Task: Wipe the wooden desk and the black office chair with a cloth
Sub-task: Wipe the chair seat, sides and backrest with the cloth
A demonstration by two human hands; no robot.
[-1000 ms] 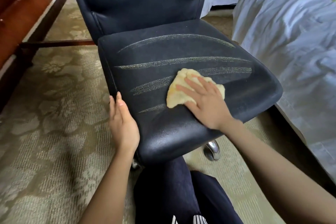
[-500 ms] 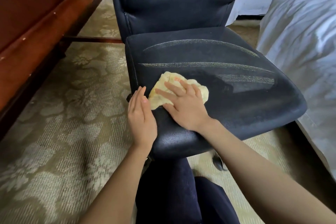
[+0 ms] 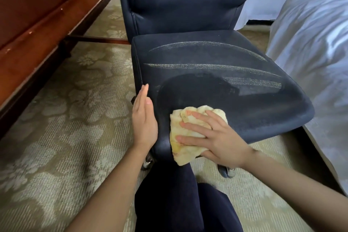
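Head view showed the black office chair (image 3: 207, 92) standing on patterned carpet (image 3: 66, 137), between the wooden desk (image 3: 37, 24) on the left and a white bed (image 3: 310, 43) on the right. A yellow cloth (image 3: 180, 152) lay bunched on the seat's near left corner, draped over the front edge. The right hand (image 3: 216, 137) pressed it down, fingers straight and spread. The left hand (image 3: 144, 118) was flat, fingers together, against the seat's left edge. Pale streaks marked the seat and backrest.
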